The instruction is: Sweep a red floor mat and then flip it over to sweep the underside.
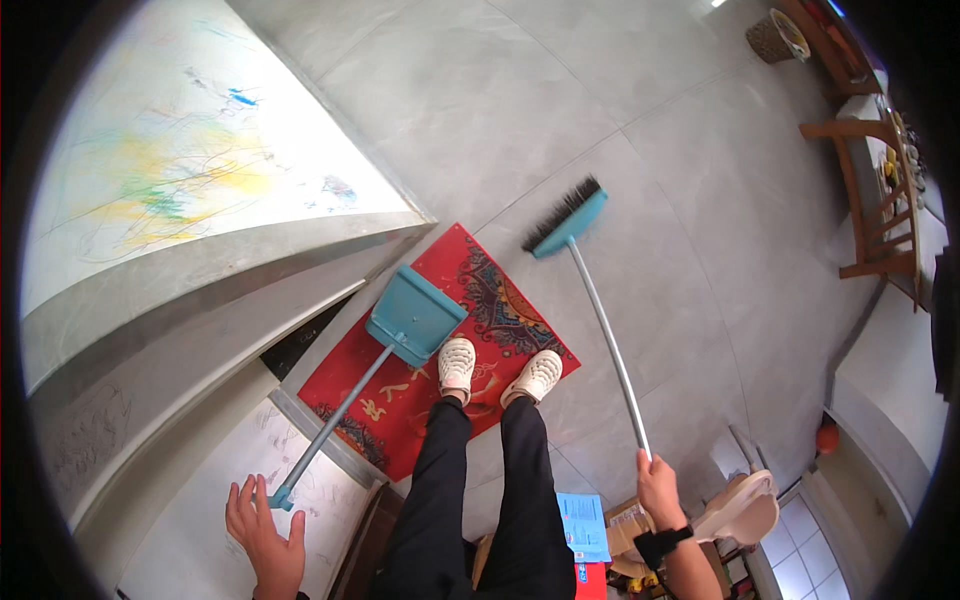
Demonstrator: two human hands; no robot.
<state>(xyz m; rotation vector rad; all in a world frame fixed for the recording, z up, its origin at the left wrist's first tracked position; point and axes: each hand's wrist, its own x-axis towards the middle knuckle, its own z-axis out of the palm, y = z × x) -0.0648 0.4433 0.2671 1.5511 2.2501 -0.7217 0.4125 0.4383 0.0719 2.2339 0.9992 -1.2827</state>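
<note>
My right hand [660,487] is closed around the upper end of a grey broom handle [611,337]. At its far end, the blue-green broom head [570,221] with black bristles is over the grey tile floor, to the right of the mat. My left hand [266,532] has its fingers spread beside the grip end [280,499] of a long-handled dustpan; whether a finger touches it is unclear. The blue-green dustpan [416,315] is over the red patterned doormat [510,292], just left of my feet.
A white wall [187,150] with scribbles stands at the left. Boxes, including a blue one [583,525], lie behind my right leg. A pale plastic seat-like item [739,510] is at lower right. Wooden furniture [855,195] and a waste basket [776,37] line the right side.
</note>
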